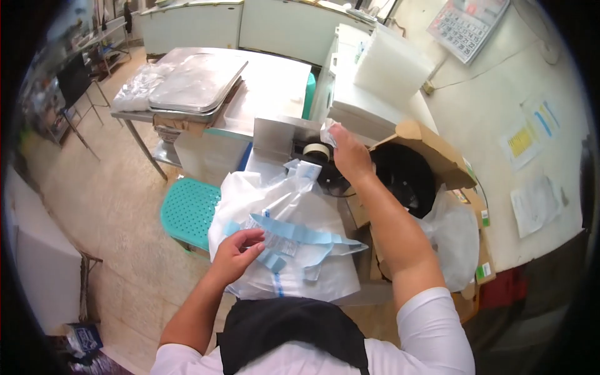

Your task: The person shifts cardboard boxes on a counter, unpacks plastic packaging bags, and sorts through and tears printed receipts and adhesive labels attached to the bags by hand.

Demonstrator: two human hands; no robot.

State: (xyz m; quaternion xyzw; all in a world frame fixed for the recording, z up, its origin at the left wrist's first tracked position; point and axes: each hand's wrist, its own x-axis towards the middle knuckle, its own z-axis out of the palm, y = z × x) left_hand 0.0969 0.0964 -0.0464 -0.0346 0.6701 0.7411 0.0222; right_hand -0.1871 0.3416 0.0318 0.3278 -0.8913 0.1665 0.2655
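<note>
A large white plastic bag [231, 194] stands in front of the person, with a blue-edged, printed plastic wrapper [300, 234] lying across it. At the wrapper's left end is my left hand [239, 253], its fingers curved and apart, resting on or just over the bag. Farther out and to the right, my right hand [351, 150] is closed on a small crumpled piece of clear plastic [327, 132]. Beside that hand a roll of tape [316, 152] sits on a metal tape dispenser or box [273, 137].
A green perforated stool [190, 212] stands left of the bag. Metal trays [194, 81] lie on a table behind. An open cardboard box [437, 150] lined with black plastic is at right, a translucent bag [455, 237] beside it. White foam sheets [397, 65] stand behind.
</note>
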